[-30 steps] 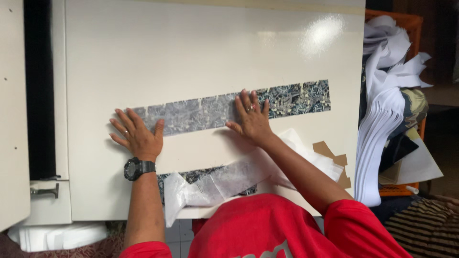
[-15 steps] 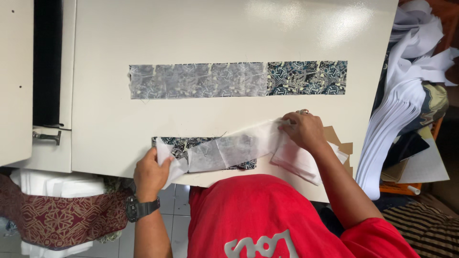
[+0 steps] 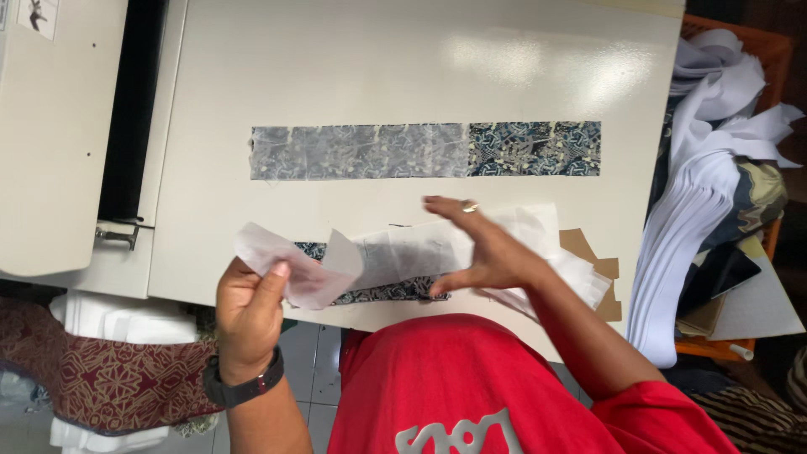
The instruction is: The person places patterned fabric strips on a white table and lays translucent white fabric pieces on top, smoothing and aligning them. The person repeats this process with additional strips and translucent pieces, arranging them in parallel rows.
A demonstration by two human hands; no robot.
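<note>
Her left hand (image 3: 248, 307) pinches one end of a thin white translucent interfacing strip (image 3: 353, 261); the right hand (image 3: 483, 248), fingers spread, presses it onto the cream table (image 3: 336, 76).

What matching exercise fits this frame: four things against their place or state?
Things:
1. left hand
2. right hand
3. upper strip
4. white stack

Places or states:
A. lies flat, alone, mid-table
B. piled off the table's right edge
C. pinches a white sheet end
D. open, fingers spread over the white sheets

Pairs: 1-C, 2-D, 3-A, 4-B
</note>
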